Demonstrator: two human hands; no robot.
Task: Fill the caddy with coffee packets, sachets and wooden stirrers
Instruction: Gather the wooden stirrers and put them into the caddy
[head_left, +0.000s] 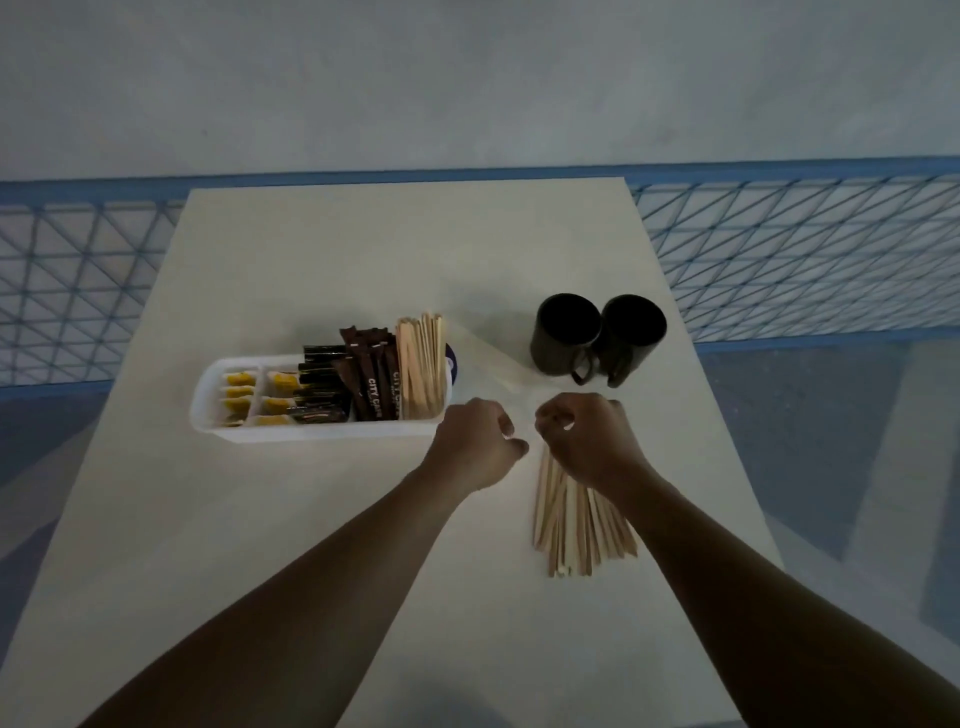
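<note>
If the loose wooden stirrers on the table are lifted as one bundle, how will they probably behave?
The loose stirrers look thin and stiff, so probably light. They fan out below the right hand, so some may slide from a loose grip. Flat, so unlikely to roll.

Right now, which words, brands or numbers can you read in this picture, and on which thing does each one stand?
"CITY CAFE": printed lengthwise on a brown coffee stick standing in the caddy; the last letters are blurred.
Neighbouring brown stick: similar white print, too blurred to read.
Black packets: small print, too blurred to read.
Yellow sachets: nothing readable.
Mugs: no text shows.
</note>
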